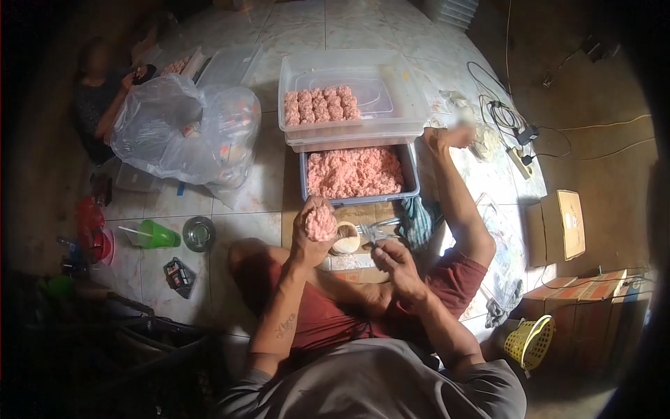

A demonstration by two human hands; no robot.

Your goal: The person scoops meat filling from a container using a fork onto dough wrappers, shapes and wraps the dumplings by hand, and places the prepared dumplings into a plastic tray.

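A lump of pink minced mixture (320, 223) rests in my left hand (308, 234), its fingers curled around it. My right hand (396, 265) grips a metal fork (373, 234), its tines pointing toward the lump. Between my hands stands a small round cup (346, 238). Beyond them, a grey tub (305, 183) holds a heap of the mince (354, 172). Behind it, a clear plastic container (412, 105) carries rows of shaped mince balls (321, 105) on its left side. A striped cloth (417, 222) lies right of the cup.
Left are a large plastic bag (157, 133), a green cup (159, 234) and a glass ashtray (199, 233). Another person (98, 105) sits at the upper left. Cables (499, 115), a yellow basket (529, 342) and cardboard boxes (572, 307) lie to the right.
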